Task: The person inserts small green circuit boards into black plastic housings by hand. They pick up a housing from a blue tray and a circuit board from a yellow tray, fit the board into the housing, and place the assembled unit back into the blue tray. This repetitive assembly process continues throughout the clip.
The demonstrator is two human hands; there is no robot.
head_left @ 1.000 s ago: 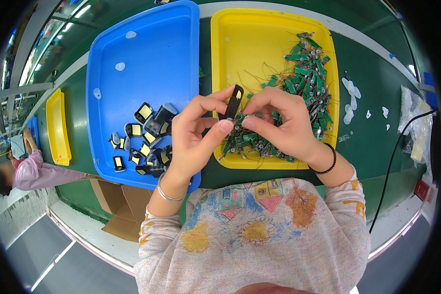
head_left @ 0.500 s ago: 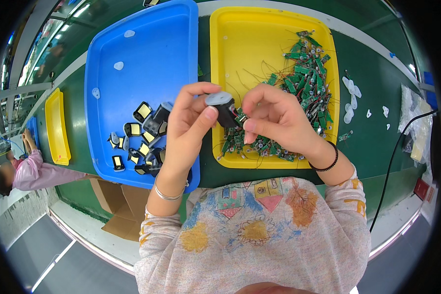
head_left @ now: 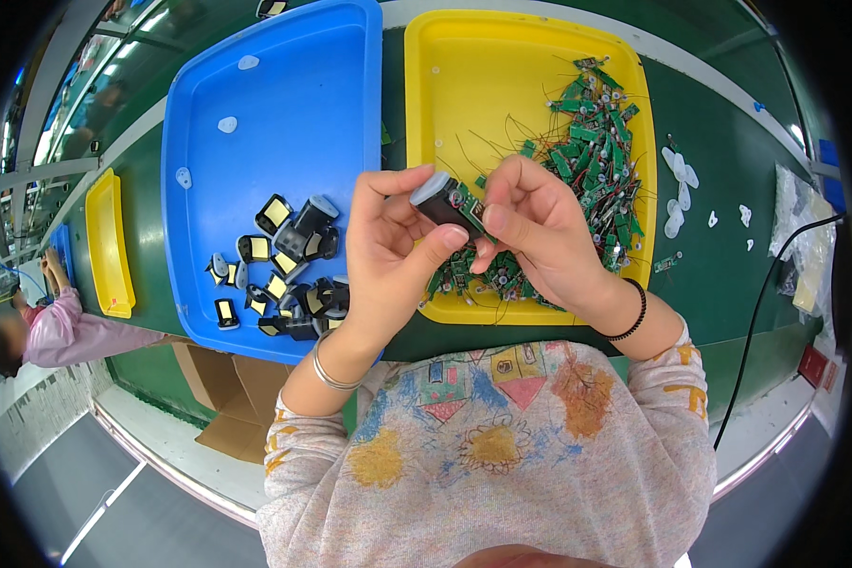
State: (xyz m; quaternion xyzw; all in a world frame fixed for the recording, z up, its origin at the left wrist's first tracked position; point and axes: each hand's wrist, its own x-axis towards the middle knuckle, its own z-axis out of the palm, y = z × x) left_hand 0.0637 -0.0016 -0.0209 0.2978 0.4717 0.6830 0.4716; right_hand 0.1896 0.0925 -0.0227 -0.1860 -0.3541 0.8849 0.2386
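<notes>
Between fingers and thumb, my left hand [head_left: 388,241] grips a small black plastic housing [head_left: 433,204] with a grey end cap, tilted up to the left. A green circuit board [head_left: 468,204] lies along the housing's open side. My right hand [head_left: 537,222] is pinched on the board's near end, its fingertips against the housing. Whether the board sits fully inside, I cannot tell. Both hands are above the inner edges of a blue tray [head_left: 284,104] and a yellow tray [head_left: 454,76]. Several similar black housings [head_left: 293,241] lie in the blue tray; a heap of green boards with thin wires [head_left: 592,156] fills the yellow one.
Translucent plastic pieces [head_left: 678,189] and a lone board [head_left: 667,262] lie on the green table right of the yellow tray. Farther right are a plastic bag [head_left: 805,237] and a black cable [head_left: 759,303]. At left are another yellow tray [head_left: 111,246], a cardboard box [head_left: 232,398] and a person in pink [head_left: 80,331].
The housing has been tilted over, so its open side and the board show more. My right hand has shifted slightly and now presses the board along the housing.
</notes>
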